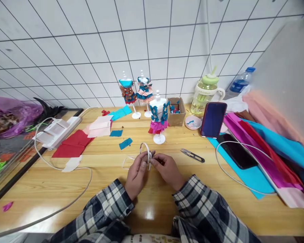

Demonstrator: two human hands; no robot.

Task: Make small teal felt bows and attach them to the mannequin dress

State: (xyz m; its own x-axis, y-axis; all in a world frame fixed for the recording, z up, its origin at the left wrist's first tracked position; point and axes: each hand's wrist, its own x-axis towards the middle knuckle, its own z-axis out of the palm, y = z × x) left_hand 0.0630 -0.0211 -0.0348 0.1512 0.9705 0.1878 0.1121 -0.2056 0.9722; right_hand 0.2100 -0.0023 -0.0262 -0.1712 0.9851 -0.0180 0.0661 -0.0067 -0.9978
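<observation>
A narrow roll of white tape (148, 148) stands on edge between my hands over the middle of the table. My left hand (137, 173) is closed around its lower part, thumb on the near side. My right hand (168, 168) pinches at the roll's lower right side, where a bit of white tape shows between the fingertips. A thin pale loop of strip (126, 162) lies left of my left hand. Beyond the hands stands a small white mannequin (158, 114) dressed in teal and magenta fabric. Thread snips (192, 155) lie to the right of my right hand.
Two more dressed mannequins (127, 91) stand behind, beside a cardboard box (176, 118) of scraps. Teal pieces (125, 143), red cloth (72, 143) and a power strip (59, 131) lie left. A propped phone (213, 119), another phone (236, 151), a cable and folded fabrics are right.
</observation>
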